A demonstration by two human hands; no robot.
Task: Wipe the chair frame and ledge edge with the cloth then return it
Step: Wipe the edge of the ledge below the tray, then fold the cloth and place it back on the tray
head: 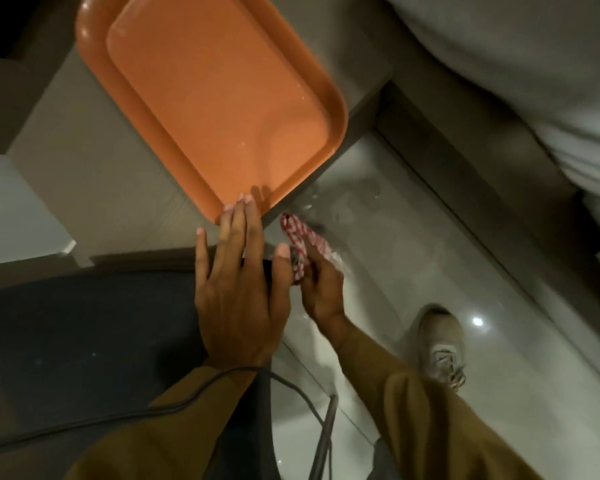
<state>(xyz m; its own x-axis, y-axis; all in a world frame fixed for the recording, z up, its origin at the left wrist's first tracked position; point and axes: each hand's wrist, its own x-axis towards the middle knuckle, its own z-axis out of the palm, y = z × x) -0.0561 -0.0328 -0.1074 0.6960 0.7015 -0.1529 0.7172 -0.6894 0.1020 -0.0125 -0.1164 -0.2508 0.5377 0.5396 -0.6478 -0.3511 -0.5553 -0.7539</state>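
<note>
A smooth, matte orange plastic tray (219,95) with rounded corners and a raised rim lies on a pale beige tabletop (94,174), its near corner overhanging the edge toward 5 o'clock. The cloth (300,239), soft fabric in a red and white check, is bunched into a narrow roll just off that corner, over the floor at the tray's 5 o'clock.

The right hand (321,285) reaches in from 5 o'clock, sleeve in brown fabric, its fingers (314,258) pinching the lower end of the cloth, which sticks up toward 11 o'clock. The left hand (238,289) lies flat, palm down, fingers (238,230) straight and loosely spread, their tips touching the tray's near rim and the thumb angled toward the cloth. It covers the dark rounded chair (94,313) edge at 8 o'clock.

The floor (413,244) is glossy pale tile catching a point of light. A grey laced shoe (442,344) stands at 4 o'clock, and a thin grey cable (84,419) crosses the left sleeve.
</note>
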